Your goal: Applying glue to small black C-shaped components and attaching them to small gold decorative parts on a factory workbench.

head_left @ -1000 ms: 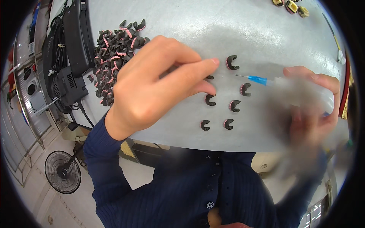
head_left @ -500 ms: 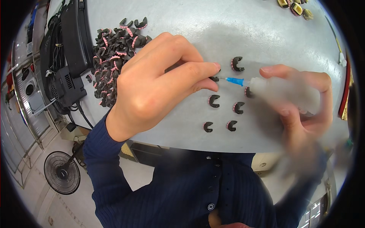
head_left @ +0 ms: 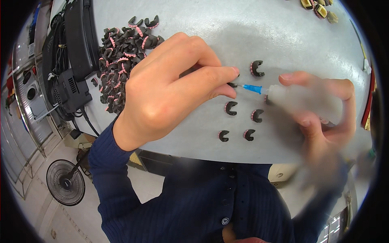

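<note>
Between the thumb and index fingertip of my left hand point(head_left: 166, 91) is a small black piece point(head_left: 232, 85), mostly hidden by the fingers. It looks like the black, pink-edged horseshoe-shaped pieces on the table. My right hand point(head_left: 347, 115) is wrapped round a whitish squeeze bottle point(head_left: 298, 99), blurred and lying sideways in the grip. A blue needle tip point(head_left: 253, 88) on its nozzle points left, its thin metal end at the held piece. Below and beside the tip, several loose horseshoe pieces point(head_left: 257, 116) lie on the table, one partly behind the bottle.
A heap of the same black and pink pieces point(head_left: 117, 77) lies beyond my left wrist on the grey table point(head_left: 227, 32). Black equipment with cables point(head_left: 73, 93) stands along the left edge. Yellowish pieces point(head_left: 320, 11) sit at the far right. A fan point(head_left: 65, 182) stands on the floor.
The table pieces appear slightly shifted to the right in the view. Both hands keep their grips, and the needle end stays at the held piece.
</note>
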Tool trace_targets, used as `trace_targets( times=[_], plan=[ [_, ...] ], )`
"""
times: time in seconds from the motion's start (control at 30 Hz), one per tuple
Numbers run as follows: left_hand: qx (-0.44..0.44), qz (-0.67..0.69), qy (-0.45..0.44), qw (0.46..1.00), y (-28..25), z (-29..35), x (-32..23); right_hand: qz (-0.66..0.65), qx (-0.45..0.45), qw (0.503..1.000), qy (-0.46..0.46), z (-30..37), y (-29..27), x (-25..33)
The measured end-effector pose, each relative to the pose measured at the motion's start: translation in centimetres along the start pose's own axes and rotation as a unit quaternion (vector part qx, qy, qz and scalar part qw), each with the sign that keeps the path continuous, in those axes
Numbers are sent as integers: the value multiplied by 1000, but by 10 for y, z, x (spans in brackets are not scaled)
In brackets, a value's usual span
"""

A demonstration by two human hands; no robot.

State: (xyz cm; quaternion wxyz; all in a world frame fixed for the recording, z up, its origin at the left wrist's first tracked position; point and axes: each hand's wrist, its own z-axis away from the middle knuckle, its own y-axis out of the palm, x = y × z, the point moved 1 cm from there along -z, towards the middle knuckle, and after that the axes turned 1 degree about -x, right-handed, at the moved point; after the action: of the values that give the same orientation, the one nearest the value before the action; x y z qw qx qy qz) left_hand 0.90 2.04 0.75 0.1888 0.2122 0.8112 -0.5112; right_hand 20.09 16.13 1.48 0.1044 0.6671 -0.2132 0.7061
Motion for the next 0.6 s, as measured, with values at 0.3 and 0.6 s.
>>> trace_targets(
  times=[0.3, 0.6],
  plan=[
    [-2, 3, -2, 1000, -1, 0, 0, -8, 6, 1000, -5, 0, -2, -1],
    [-6, 1, 1, 1000, 0, 2, 1, 11, -14, 999, -29, 0, -2, -5]
  ],
)
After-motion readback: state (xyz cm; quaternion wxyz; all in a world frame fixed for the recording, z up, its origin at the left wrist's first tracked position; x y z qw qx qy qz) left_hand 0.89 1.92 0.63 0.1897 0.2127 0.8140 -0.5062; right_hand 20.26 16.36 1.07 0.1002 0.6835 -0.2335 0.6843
